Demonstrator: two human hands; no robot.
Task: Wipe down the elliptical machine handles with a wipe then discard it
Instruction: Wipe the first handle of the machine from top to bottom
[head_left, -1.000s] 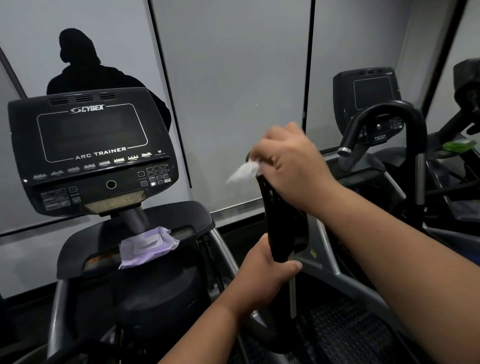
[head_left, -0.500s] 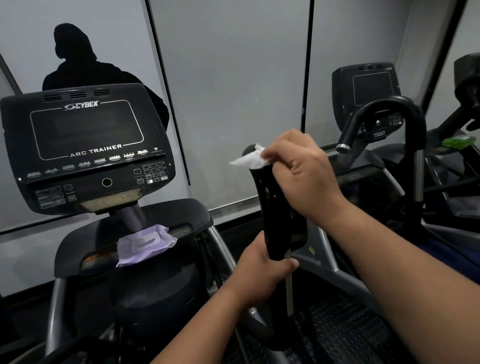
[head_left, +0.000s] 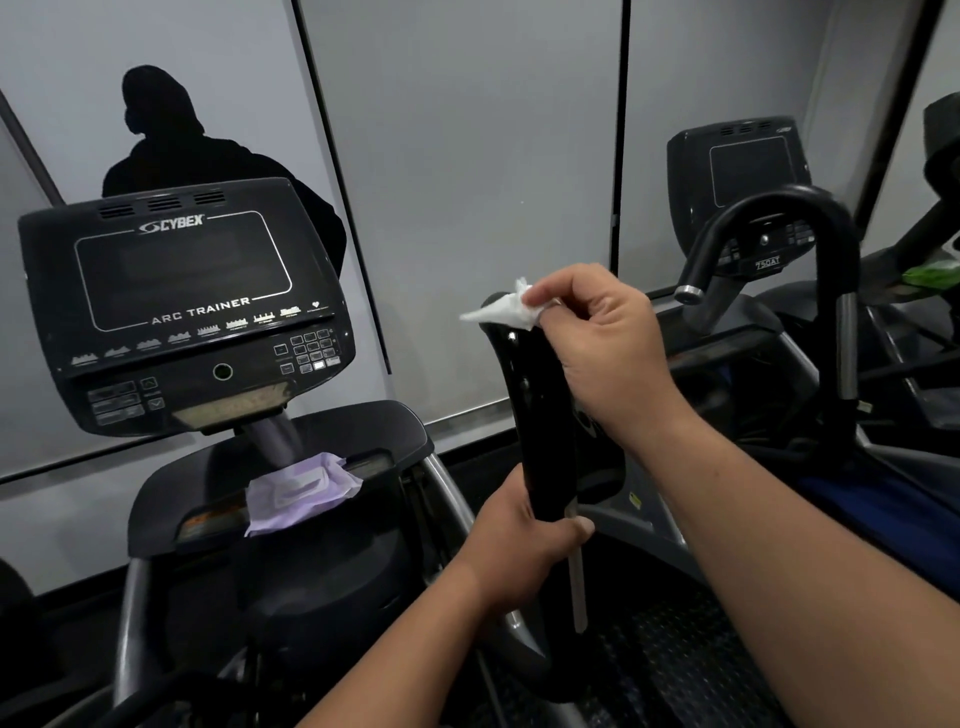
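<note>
The right hand is up at the top of the black handle. Its fingers are curled and pinch a small white wipe against the top end of the handle. One corner of the wipe sticks out to the left, past the handle

The left hand is lower down and nearer. Its fingers and thumb wrap around the bottom of the black handle, where a thin grey bar comes out below

To the left is the machine's black screen box with the words ARC TRAINER on it. Under it, on the dark shelf, lies a purple pack of wipes. It is well apart from both hands

Far on the right stands another machine with a bent black handle. A dark shape of a person shows on the grey wall behind the screen box
</note>
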